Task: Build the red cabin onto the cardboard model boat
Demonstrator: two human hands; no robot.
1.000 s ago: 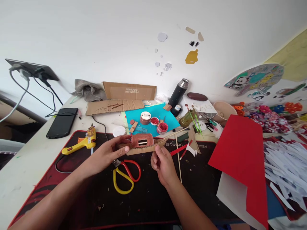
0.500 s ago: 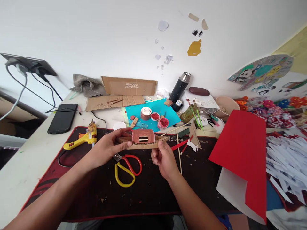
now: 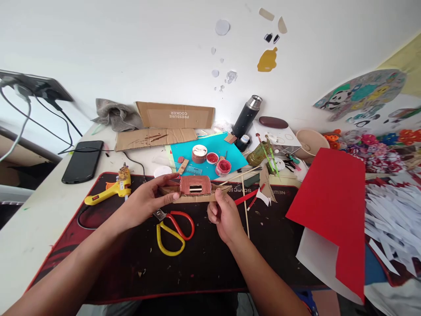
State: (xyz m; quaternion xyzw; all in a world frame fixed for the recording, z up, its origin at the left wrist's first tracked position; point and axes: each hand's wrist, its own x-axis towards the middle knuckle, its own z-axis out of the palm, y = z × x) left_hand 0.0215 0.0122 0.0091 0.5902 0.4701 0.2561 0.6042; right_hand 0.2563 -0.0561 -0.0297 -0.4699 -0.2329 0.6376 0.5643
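Between my two hands is a small cardboard boat-shaped model (image 3: 195, 186) with pointed ends and a reddish-brown painted box-like middle that has a slot cut in it. My left hand (image 3: 157, 193) pinches its left end, thumb on the near side and fingers behind. The right end is gripped by my right hand (image 3: 225, 213), thumb on top and fingers curled below. Scissors (image 3: 176, 232) with one red and one yellow handle lie on the dark mat (image 3: 131, 267) just below the model, their blades partly hidden by my left hand.
A yellow glue gun (image 3: 112, 191) and a phone (image 3: 83, 161) lie at left. Behind stand open red paint pots (image 3: 223, 167) on blue paper (image 3: 226, 142), a black flask (image 3: 246, 116) and cardboard pieces (image 3: 174, 115). Red paper (image 3: 325, 193) and white paper strips (image 3: 391, 215) fill the right.
Both hands keep their hold on the cardboard model, which stays at nearly the same place and tilt. The whole view has shifted slightly.
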